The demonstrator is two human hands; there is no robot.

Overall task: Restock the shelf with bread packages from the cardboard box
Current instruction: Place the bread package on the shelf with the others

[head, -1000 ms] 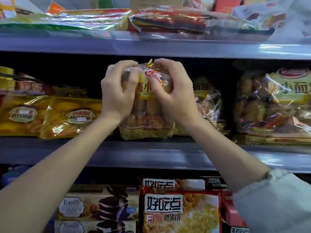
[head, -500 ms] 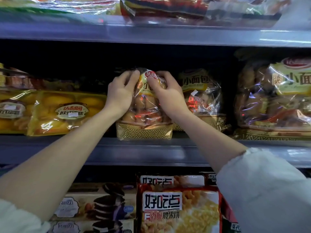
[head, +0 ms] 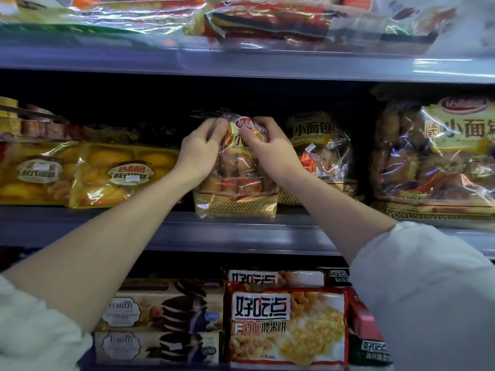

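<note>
A clear bread package [head: 235, 188] with a yellow label and a gold patterned base stands upright on the middle shelf [head: 241, 231], near its front edge. My left hand [head: 199, 153] grips the package's upper left side and my right hand [head: 270, 149] grips its upper right side, fingers pinching the top. A second bread package [head: 318, 153] of the same kind stands just to the right and behind. The cardboard box is out of view.
Larger bread bags [head: 439, 156] fill the shelf's right end. Yellow cake packs [head: 117, 175] lie to the left. Wrapped goods crowd the top shelf [head: 241, 65]. Cookie boxes [head: 160, 314] and a cracker pack [head: 288, 325] sit on the shelf below.
Both hands have pushed the bread package deeper and lower onto the middle shelf, and its base now rests on the shelf. My view has shifted closer.
</note>
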